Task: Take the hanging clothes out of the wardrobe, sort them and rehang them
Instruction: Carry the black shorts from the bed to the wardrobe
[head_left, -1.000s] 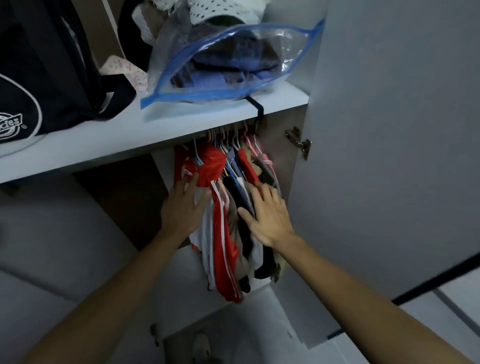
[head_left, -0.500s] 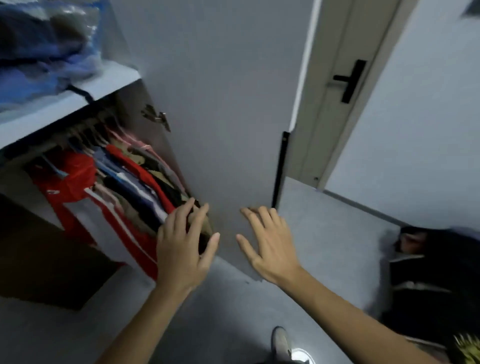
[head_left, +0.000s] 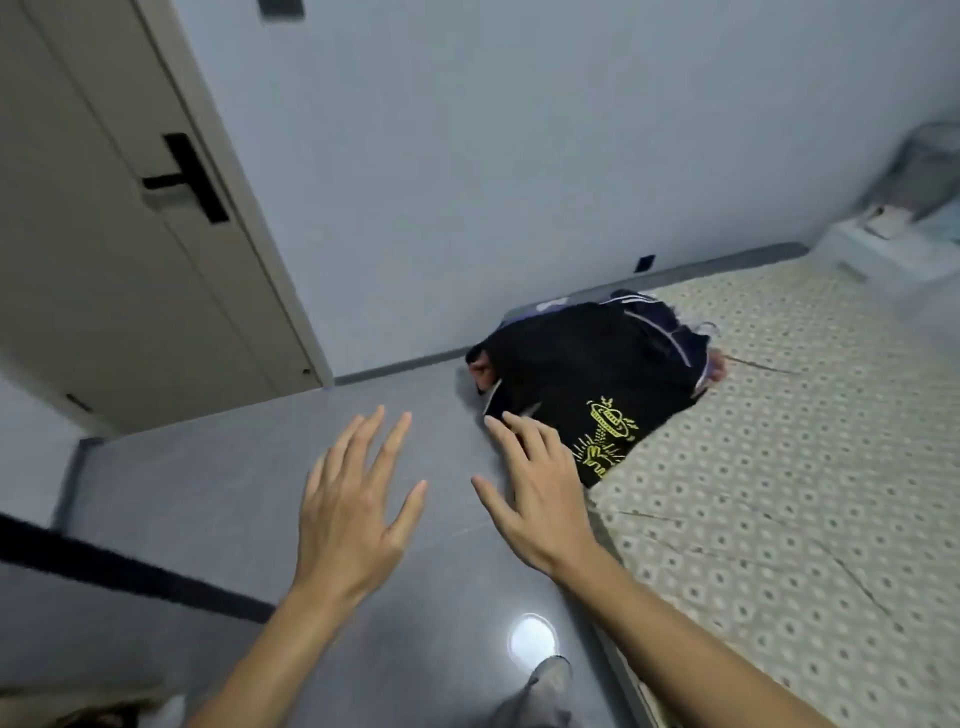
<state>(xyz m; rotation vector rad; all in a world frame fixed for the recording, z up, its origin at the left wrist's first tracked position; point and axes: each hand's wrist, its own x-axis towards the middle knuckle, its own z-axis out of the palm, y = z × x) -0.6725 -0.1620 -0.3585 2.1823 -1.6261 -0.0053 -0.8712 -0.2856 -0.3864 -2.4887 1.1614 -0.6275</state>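
A pile of dark clothes (head_left: 597, 374) lies on the corner of the bed (head_left: 779, 493); the top garment is black with a yellow print, and a striped dark one lies behind it. My left hand (head_left: 353, 514) hovers over the floor, fingers spread and holding nothing. My right hand (head_left: 535, 493) is stretched out with straight fingers, its fingertips just short of the black garment's near edge. The wardrobe and its hanging clothes are out of view.
A beige room door (head_left: 130, 260) with a black handle stands at the left. Grey floor (head_left: 260, 493) lies below my hands. A small white bedside unit (head_left: 893, 244) stands at the far right. My foot (head_left: 540, 670) shows at the bottom.
My view has swung right, away from the wardrobe and towards the bed. Both hands have left the hanging clothes and now reach empty towards the pile on the bed.
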